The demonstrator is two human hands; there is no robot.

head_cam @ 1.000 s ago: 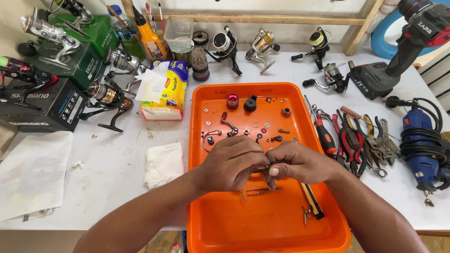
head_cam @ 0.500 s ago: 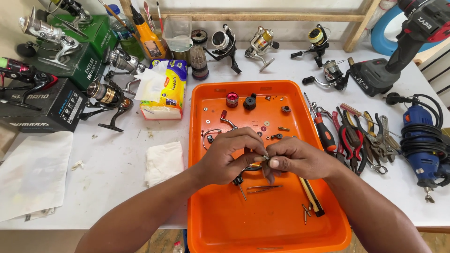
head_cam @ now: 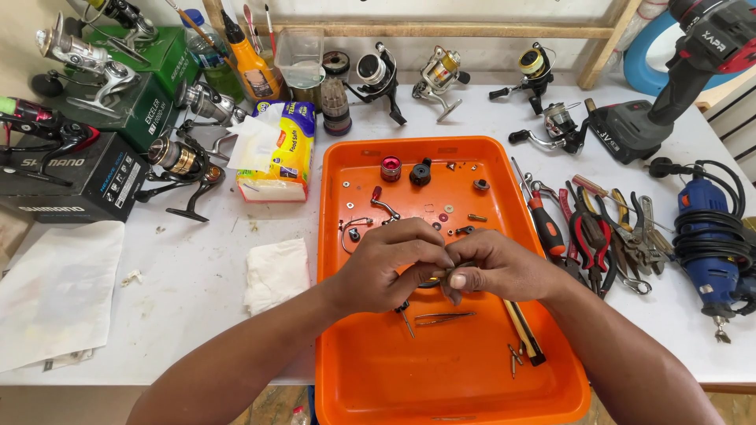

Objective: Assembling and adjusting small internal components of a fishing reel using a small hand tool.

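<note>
A small, dull metal part [head_cam: 447,275] is pinched over a glossy orange plastic tray [head_cam: 441,386]. Bright metal tweezers [head_cam: 445,317] are seen inside it. A crumpled white paper tissue [head_cam: 276,274] is laid on the matt, scuffed white tabletop [head_cam: 181,315].

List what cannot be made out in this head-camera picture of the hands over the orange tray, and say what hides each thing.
- Small part pinched between left hand and right hand: mostly covered by the fingers.
- Tiny screws and washers in the orange tray: too small to tell apart.
- Cordless drill: cut off by the top edge.
- Blue power tool: cut off by the right edge.
</note>
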